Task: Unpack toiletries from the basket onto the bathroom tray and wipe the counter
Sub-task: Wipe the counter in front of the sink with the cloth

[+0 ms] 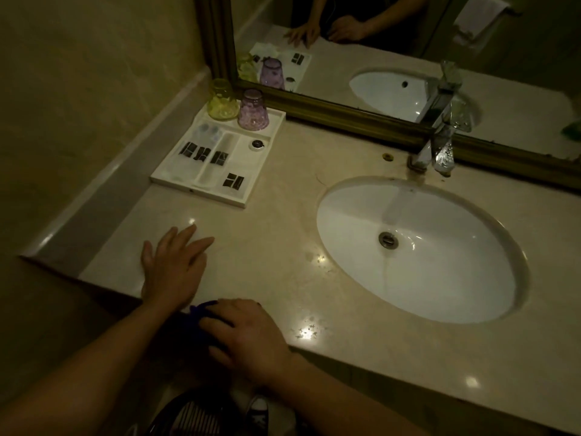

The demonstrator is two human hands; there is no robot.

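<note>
A white bathroom tray (251, 171) lies on the beige counter (276, 234) at the back left, against the mirror frame. It holds several small packets with black labels (234, 181), a yellow glass (222, 99) and a purple glass (253, 109), both upside down. My left hand (171, 265) rests flat on the counter near its front edge, fingers spread. Just right of it, my right hand (248, 338) presses down on a dark blue cloth (201, 319) at the front edge. A dark basket (195, 416) sits below the counter, partly hidden by my arms.
An oval white sink (418, 247) is set into the counter on the right, with a chrome tap (440, 133) behind it. A gold-framed mirror (345, 111) runs along the back. A tiled wall and ledge (94, 196) bound the left side.
</note>
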